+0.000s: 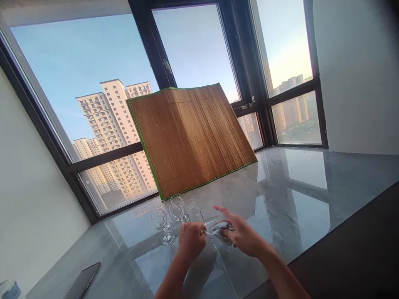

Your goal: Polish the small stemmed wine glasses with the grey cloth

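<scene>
My left hand (191, 238) is closed around the lower end of a wine glass (210, 224), which lies tilted sideways above the grey tiled sill. At the bowl end, my right hand (241, 234) pinches a pale cloth (222, 227) against the glass, its index finger stretched out. Part of the cloth hangs below the right fingers. To the left of my hands, several clear stemmed glasses (167, 237) stand upright close together on the tiles.
A brown bamboo mat (193, 137) with green edging leans against the window behind the glasses. A dark phone (82, 282) lies at the lower left, near a partly visible white container (10, 289). The sill's front edge (343, 218) runs diagonally at right.
</scene>
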A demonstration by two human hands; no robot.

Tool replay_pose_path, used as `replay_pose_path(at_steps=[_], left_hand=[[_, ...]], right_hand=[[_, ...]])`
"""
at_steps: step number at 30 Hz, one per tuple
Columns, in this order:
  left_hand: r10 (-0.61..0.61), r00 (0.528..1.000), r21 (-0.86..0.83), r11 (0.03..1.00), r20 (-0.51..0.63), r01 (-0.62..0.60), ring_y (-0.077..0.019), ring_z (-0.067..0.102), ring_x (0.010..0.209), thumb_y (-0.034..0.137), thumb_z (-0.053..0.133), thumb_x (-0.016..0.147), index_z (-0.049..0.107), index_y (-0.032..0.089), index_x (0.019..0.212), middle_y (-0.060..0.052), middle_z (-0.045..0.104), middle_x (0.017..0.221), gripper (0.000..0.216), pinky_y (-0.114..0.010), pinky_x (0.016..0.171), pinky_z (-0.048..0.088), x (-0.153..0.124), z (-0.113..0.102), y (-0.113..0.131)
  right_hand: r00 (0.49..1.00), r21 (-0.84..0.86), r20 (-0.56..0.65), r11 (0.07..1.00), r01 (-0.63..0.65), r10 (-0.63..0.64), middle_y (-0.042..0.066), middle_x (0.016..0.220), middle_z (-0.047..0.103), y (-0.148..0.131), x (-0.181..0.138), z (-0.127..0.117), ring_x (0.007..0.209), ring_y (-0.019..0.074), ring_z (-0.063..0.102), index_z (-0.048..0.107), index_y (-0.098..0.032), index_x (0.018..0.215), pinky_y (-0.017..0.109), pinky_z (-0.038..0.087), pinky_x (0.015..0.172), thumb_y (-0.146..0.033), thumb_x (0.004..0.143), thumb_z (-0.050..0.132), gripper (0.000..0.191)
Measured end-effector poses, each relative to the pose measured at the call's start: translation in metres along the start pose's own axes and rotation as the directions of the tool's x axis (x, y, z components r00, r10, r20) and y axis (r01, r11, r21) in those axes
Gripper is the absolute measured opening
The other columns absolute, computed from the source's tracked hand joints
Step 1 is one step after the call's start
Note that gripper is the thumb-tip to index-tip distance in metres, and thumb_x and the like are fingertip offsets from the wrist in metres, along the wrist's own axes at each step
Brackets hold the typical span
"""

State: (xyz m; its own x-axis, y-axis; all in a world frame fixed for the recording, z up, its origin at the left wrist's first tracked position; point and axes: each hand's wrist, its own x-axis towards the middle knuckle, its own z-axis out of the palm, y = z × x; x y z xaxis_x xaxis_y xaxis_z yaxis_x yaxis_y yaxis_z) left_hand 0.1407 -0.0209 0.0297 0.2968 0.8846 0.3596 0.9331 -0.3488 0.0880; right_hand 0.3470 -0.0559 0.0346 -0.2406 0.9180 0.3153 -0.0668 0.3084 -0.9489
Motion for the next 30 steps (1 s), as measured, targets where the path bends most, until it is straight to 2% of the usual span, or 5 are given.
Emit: replay_pose_path(at_steps=[9,15,19,25,30], left_hand=[[-0.066,0.996,-0.581,0.809,0.06,0.088,-0.0124,0.044,0.052,0.017,0.056,0.065,0.075,0.016,0.07,0.001,0.055,0.052,0.02,-0.026,0.057,0.03,0.011,0.027,-0.009],[-0.089,0.969,-0.97,0.062,0.229,0.235,-0.0078,0.039,0.052,0.026,0.063,0.073,0.07,0.017,0.096,0.008,0.041,0.054,0.026,-0.03,0.076,0.045,0.006,0.008,0.003],[0.012,0.978,-0.941,-0.27,0.207,0.203,-0.0108,0.054,0.069,0.025,0.066,0.078,0.068,0.017,0.104,0.001,0.056,0.073,0.027,-0.034,0.089,0.046,0.003,0.001,0.015],[-0.169,0.962,-0.878,-0.465,0.213,0.113,-0.0165,0.064,0.092,0.027,0.078,0.073,0.068,0.017,0.093,-0.007,0.068,0.099,0.024,-0.03,0.087,0.048,0.011,0.013,0.014],[-0.263,0.94,-0.921,-0.375,0.218,0.108,-0.014,0.065,0.08,0.037,0.082,0.07,0.066,0.016,0.099,-0.005,0.069,0.088,0.039,-0.026,0.077,0.049,0.012,0.017,0.007]], right_hand=[[0.999,0.152,-0.045,0.988,-0.022,0.029,-0.003,0.071,0.058,-0.012,-0.005,-0.019,0.053,0.0104,0.048,0.054,-0.023,0.132,0.019,0.037,0.042,-0.034,0.079,0.064,0.055],[0.868,0.184,-0.496,0.98,0.078,0.025,0.001,0.075,0.062,-0.002,0.005,-0.025,0.057,0.0134,0.051,0.056,-0.018,0.125,0.023,0.043,0.043,-0.048,0.076,0.068,0.059],[0.855,0.245,-0.514,0.967,0.072,0.067,0.005,0.086,0.066,0.007,0.014,-0.005,0.07,0.0195,0.06,0.053,-0.018,0.123,0.028,0.052,0.049,-0.051,0.072,0.07,0.063],[0.923,0.319,-0.347,0.946,-0.051,0.167,0.005,0.091,0.069,0.022,0.021,0.037,0.071,0.0207,0.065,0.051,-0.02,0.118,0.031,0.055,0.053,-0.046,0.069,0.072,0.06],[0.933,0.482,-0.196,0.858,-0.178,0.303,0.001,0.079,0.066,0.044,0.025,0.059,0.066,0.0191,0.065,0.05,-0.023,0.119,0.032,0.055,0.052,-0.045,0.07,0.072,0.058]])
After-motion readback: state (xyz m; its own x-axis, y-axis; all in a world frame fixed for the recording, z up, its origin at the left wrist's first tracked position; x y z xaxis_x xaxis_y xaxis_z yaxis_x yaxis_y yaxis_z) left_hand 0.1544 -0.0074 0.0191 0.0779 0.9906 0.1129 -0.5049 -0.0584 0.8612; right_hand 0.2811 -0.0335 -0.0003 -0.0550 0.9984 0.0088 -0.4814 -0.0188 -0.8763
